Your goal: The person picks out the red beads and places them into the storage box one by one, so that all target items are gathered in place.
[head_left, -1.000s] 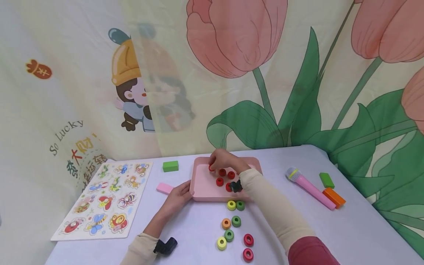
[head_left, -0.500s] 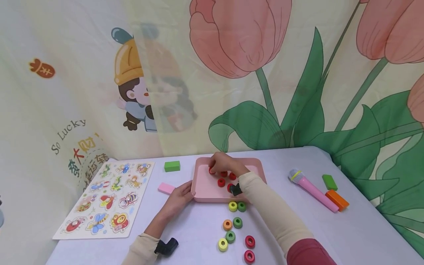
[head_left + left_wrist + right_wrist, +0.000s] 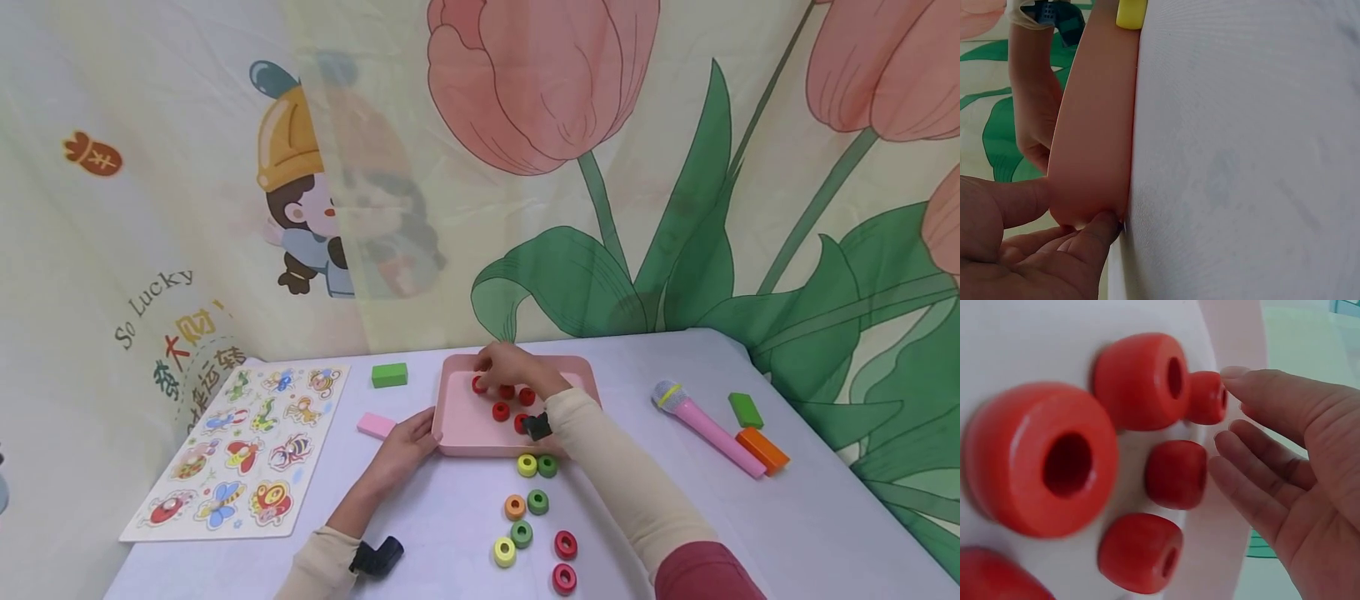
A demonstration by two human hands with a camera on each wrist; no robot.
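My left hand [image 3: 406, 443] holds the near left corner of a pink tray [image 3: 472, 451]. In the left wrist view, its thumb lies at the tray's rim and its fingers [image 3: 1094, 240] press at the lower corner. Several red beads with round holes stand inside the tray. My right hand [image 3: 512, 367] reaches in over the tray's back left part, fingertips close beside a red bead [image 3: 478, 385]. The right wrist view shows thumb and fingers [image 3: 1244, 494] spread apart with nothing pinched between them, next to a red bead [image 3: 1176, 475].
Yellow, green and orange beads [image 3: 514, 507] and two red beads [image 3: 566, 546] lie in front of the tray. A puzzle board [image 3: 247, 458] and green [image 3: 389, 375] and pink [image 3: 376, 425] blocks are at left. At right lie a toy microphone [image 3: 708, 429], an orange block [image 3: 762, 451] and a green block [image 3: 745, 410].
The right fingers have loosened and lifted slightly from the red bead at the tray's back left, which shows more fully now. The left hand stays on the tray corner.
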